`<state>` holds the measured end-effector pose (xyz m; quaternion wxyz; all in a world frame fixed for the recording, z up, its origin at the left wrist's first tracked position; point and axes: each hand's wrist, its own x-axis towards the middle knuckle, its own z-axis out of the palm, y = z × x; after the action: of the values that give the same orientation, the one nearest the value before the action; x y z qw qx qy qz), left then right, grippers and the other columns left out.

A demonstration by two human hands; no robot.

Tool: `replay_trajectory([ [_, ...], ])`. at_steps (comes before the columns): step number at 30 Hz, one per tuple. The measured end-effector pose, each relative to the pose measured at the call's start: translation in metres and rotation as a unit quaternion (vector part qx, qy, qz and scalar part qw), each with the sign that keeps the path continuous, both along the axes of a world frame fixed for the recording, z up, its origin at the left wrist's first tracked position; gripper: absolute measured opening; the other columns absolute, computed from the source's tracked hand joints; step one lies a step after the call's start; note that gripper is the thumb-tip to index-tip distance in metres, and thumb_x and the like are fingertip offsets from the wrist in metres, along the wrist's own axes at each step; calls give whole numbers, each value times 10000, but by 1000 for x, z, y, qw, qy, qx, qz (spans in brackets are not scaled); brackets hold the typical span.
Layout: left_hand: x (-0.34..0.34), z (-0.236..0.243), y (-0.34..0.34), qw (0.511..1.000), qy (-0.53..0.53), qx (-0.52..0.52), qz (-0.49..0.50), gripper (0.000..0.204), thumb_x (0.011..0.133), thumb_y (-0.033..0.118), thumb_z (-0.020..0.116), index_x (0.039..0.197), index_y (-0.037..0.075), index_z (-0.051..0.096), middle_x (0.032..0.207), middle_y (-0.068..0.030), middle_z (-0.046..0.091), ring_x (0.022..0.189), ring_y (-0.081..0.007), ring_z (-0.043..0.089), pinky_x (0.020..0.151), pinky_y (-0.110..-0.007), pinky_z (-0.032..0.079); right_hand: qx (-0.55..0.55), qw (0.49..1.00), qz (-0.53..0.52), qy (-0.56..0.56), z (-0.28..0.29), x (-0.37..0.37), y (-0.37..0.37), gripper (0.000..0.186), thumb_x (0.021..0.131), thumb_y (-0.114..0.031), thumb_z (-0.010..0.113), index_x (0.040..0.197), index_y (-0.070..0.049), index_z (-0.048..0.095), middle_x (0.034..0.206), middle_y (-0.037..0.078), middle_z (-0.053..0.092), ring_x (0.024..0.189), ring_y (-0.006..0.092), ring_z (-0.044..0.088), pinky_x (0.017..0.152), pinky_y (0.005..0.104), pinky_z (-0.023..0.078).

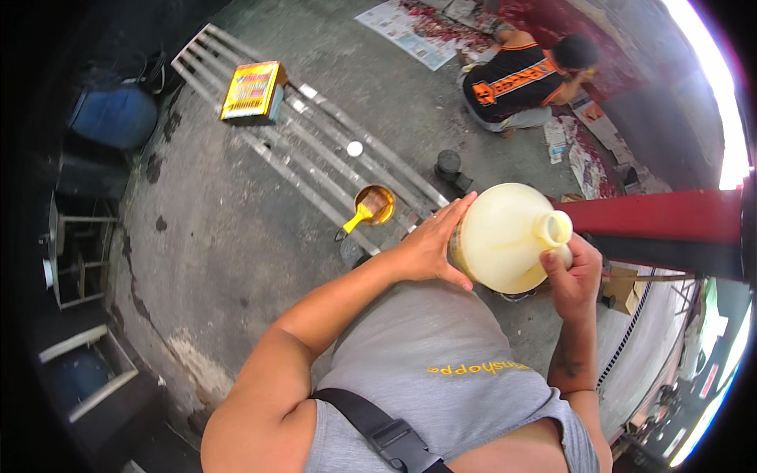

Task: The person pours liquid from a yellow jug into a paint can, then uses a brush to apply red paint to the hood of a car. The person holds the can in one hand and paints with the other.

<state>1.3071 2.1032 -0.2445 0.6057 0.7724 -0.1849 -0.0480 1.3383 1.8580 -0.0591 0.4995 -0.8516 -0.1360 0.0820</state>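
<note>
In front of my body I hold a large cream plastic jug (498, 232) with its uncapped round mouth tilted up toward me and to the right. My left hand (432, 243) presses against its left side, thumb and fingers spread around the wall. On the right, my right hand (578, 277) grips it at the handle beside the neck, the handle itself mostly hidden by the fingers. Beyond my left hand, a yellow-handled paintbrush (360, 217) rests in a small round can (384, 202). A white round cap (355, 148) lies on the slatted metal bench (347, 169).
A yellow rectangular tin (251, 91) stands toward the bench's far end. At the far right a person (512, 83) crouches by red-spattered newspapers (410, 35). A red and black beam (662, 229) juts in close on my right. A blue drum (114, 117) sits at far left.
</note>
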Motion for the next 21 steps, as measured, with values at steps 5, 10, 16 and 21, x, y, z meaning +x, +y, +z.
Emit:
replay_trajectory([
  [5,-60,-28,51,914,-4,180,363,474,862,305,894,1228,65,709,1209,-141,711,1165,-380,657,1026,-490,521,-6,1000,22,15,-26,13,-4,277,1021,-233,775,980,35,721,815,15,699,746,59,592,668,264,477],
  [10,-84,-75,96,800,225,284,478,361,958,291,800,1172,17,701,1057,-180,761,1019,-375,724,909,-493,564,32,997,20,75,-66,17,-5,258,1021,-210,784,940,25,716,823,-3,689,754,51,579,677,261,472],
  [16,-65,-78,106,845,244,111,462,340,982,254,763,1188,-14,734,933,-179,793,820,-305,763,772,-421,596,36,995,14,92,-81,16,-9,266,1022,-219,780,935,25,719,817,11,707,739,64,601,668,277,486],
  [21,-28,-22,127,872,158,277,371,256,976,216,745,1105,0,789,897,-194,783,820,-319,766,769,-427,595,15,995,18,99,-83,10,-10,266,1018,-229,782,935,17,725,816,16,721,730,64,612,661,279,493],
])
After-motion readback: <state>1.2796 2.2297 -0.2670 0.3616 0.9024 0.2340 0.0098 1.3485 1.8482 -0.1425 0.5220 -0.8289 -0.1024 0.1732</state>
